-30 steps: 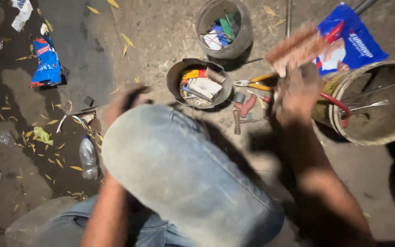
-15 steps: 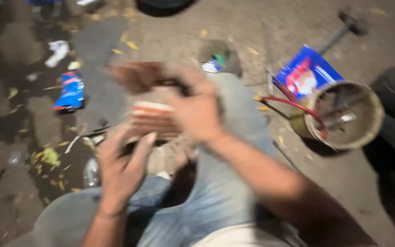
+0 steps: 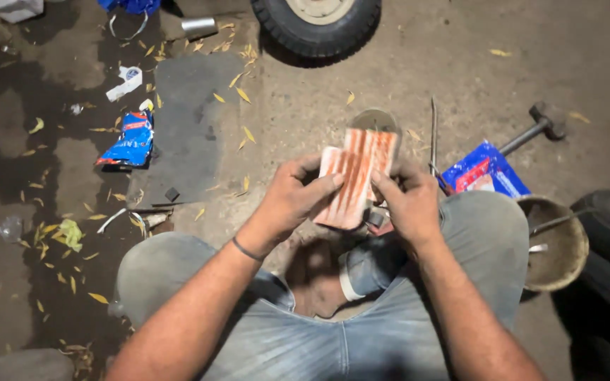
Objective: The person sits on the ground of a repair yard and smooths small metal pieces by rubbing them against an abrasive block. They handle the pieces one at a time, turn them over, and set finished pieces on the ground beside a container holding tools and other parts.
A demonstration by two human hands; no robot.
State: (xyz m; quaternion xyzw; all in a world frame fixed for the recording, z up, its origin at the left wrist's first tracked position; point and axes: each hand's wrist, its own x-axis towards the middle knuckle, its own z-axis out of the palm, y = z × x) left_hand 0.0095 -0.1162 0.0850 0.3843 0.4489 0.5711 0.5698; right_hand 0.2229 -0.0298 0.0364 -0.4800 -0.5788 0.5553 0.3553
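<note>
Tyre (image 3: 317, 25) black rubber, top edge, far beyond card | floor (image 3: 460, 63) gritty, leaf-strewn | bucket (image 3: 558, 243) round, tools inside, right of card | pouch (image 3: 485, 169) blue glossy, right of card | card (image 3: 356, 176) flat, orange-striped, raised above knees, pinched between left hand (image 3: 292, 199) and right hand (image 3: 407, 204), both gripping edges, tilted faceward for viewing

The card (image 3: 356, 176) I hold is pale pink, lined with orange-red strips running its length. Left of it lies a grey mat (image 3: 188, 127), and left of that a crumpled blue wrapper (image 3: 128, 140) with red and white patches. Right of the card sits a blue packet (image 3: 485, 169) with a red panel. My jeans (image 3: 361, 339) are faded light blue. Yellow leaves (image 3: 245, 95) dot the ground.
</note>
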